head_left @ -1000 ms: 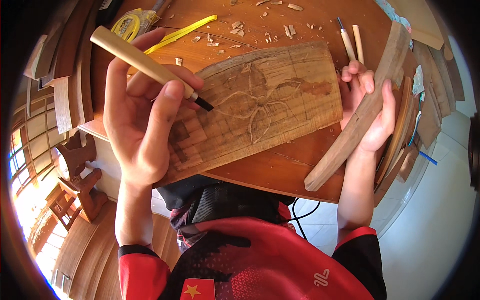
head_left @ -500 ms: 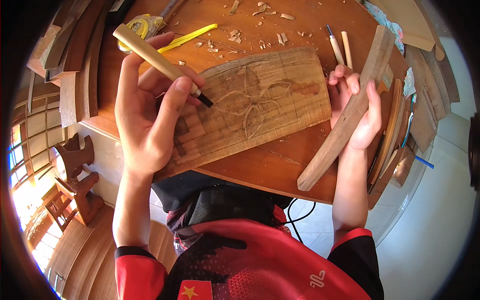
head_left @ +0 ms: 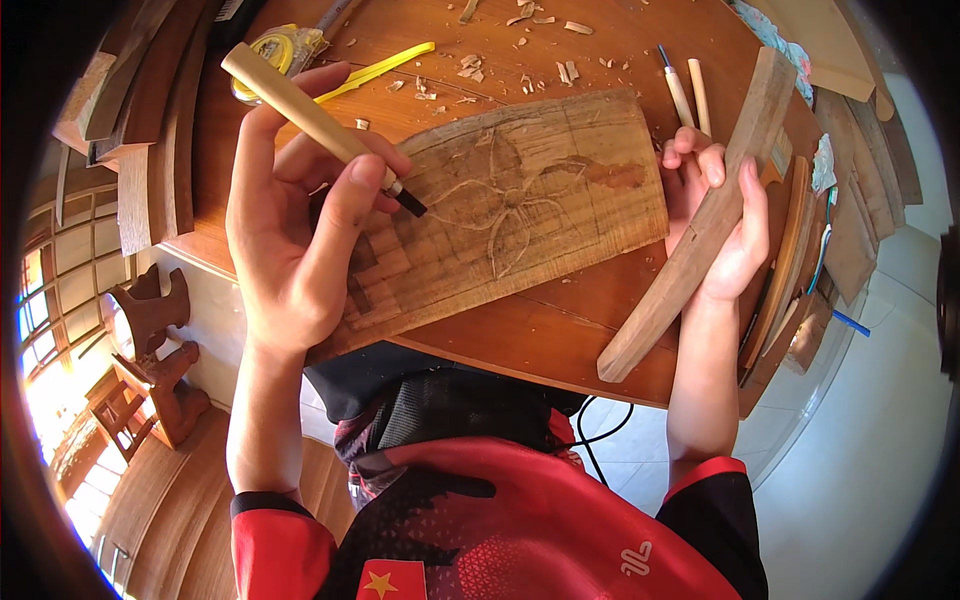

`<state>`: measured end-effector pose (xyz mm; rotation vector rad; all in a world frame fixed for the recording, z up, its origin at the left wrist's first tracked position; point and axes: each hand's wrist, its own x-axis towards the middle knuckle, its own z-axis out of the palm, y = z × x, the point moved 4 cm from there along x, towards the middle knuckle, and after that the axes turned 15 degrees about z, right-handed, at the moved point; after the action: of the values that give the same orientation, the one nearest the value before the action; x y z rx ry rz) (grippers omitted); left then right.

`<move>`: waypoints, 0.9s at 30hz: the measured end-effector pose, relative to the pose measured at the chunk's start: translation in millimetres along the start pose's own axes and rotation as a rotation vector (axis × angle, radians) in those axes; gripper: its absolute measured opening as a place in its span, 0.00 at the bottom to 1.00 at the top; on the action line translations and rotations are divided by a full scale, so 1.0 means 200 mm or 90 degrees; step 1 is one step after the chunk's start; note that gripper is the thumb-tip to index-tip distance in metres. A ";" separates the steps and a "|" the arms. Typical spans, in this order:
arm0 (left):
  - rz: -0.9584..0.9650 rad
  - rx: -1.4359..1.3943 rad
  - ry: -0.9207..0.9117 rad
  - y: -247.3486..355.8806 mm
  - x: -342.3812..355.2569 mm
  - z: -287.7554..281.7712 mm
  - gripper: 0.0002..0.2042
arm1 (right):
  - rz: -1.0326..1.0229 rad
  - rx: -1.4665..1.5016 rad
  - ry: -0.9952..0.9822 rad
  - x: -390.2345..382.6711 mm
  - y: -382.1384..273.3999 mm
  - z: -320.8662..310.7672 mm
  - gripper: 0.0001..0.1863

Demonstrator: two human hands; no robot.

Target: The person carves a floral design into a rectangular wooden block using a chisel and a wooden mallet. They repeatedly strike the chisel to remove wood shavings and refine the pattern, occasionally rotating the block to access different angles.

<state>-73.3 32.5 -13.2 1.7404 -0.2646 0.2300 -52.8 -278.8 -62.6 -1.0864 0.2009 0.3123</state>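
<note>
Between my hands lies a wooden board (head_left: 590, 215) with a flower outline cut into its face and a squared pattern at its left end. My left hand (head_left: 295, 250) is closed round a wood chisel (head_left: 300, 110) with a pale wooden handle. The chisel's dark blade tilts down over the board's left part; whether its tip touches the wood I cannot tell. In my right hand (head_left: 725, 235), a long squared wooden stick (head_left: 690, 230) rests slantwise between thumb and fingers, beyond the board's right end.
Wood chips (head_left: 470, 67) are scattered over the brown table (head_left: 560, 320). A yellow tape measure (head_left: 275, 50) and a yellow strip (head_left: 385, 68) lie at the far left. Two slim tools (head_left: 698, 95) lie behind the board. Planks (head_left: 160, 110) are stacked at left, more wood (head_left: 860, 190) at right.
The stick and my right hand have shifted very slightly to the right. My left hand keeps the chisel in almost the same place.
</note>
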 end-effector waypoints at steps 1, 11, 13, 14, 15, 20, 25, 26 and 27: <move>0.000 0.002 -0.001 0.00 0.00 0.00 0.28 | -0.001 -0.001 0.001 0.00 0.00 0.00 0.19; 0.001 0.016 -0.015 0.01 0.00 0.00 0.28 | 0.000 -0.007 0.008 0.00 -0.01 0.00 0.19; 0.001 0.016 -0.015 0.00 0.00 0.00 0.28 | 0.003 -0.001 0.001 0.00 0.00 0.00 0.19; 0.001 0.016 -0.015 0.00 0.00 0.00 0.28 | 0.000 -0.005 -0.002 0.00 0.00 0.00 0.19; 0.002 0.015 -0.017 0.00 0.00 0.00 0.28 | -0.003 -0.010 -0.005 0.01 0.00 -0.01 0.19; 0.003 0.008 -0.025 -0.01 0.00 0.00 0.28 | 0.004 -0.003 -0.004 0.01 0.00 -0.01 0.19; 0.002 0.004 -0.024 0.00 0.00 0.00 0.28 | 0.004 -0.012 -0.002 0.01 0.00 -0.01 0.19; 0.000 0.004 -0.024 0.00 0.00 0.00 0.28 | 0.001 -0.016 -0.002 0.01 0.00 -0.01 0.19; 0.004 0.004 -0.027 0.00 0.00 0.00 0.28 | -0.001 -0.019 -0.003 0.01 0.00 -0.01 0.19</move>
<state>-72.7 32.3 -13.6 1.7523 -0.3005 0.1982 -51.0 -281.1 -63.9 -1.1157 0.1909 0.3168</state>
